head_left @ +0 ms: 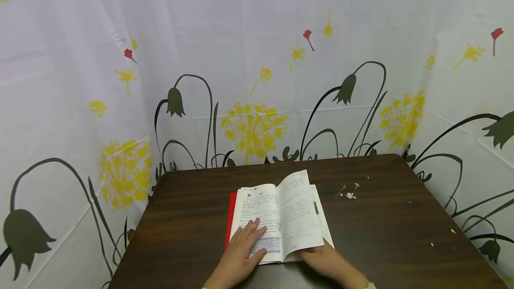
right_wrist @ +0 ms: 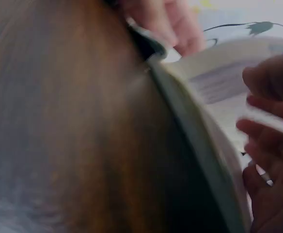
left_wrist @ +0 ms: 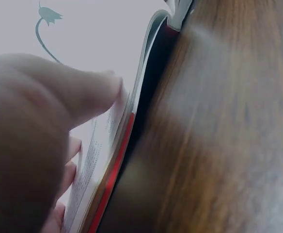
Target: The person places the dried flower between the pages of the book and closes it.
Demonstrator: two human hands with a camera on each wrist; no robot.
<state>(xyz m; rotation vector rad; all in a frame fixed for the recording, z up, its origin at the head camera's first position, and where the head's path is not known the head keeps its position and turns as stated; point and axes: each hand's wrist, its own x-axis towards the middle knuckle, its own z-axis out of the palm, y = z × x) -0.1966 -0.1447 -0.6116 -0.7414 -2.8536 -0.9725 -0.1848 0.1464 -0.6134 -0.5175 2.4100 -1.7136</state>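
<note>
An open book point(head_left: 257, 208) with printed text lies on the dark wooden table, a red cover edge point(head_left: 231, 213) showing at its left. My left hand point(head_left: 242, 249) rests on the lower left page, fingers spread; in the left wrist view its thumb point(left_wrist: 90, 94) lies near the book's bottom edge. A single leaf point(head_left: 299, 213) stands raised and curved over the right side. Under its lower corner is my right hand point(head_left: 321, 257), its fingertips hidden by the leaf in the head view. The right wrist view shows that hand's fingers point(right_wrist: 265, 133) loosely bent, apart from the thumb.
The brown wood-grain table point(head_left: 385, 226) extends on both sides of the book. Small printed flowers point(head_left: 350, 195) and pale specks mark its right part. Behind it hangs a white curtain point(head_left: 261, 35) patterned with yellow, red and dark green plants.
</note>
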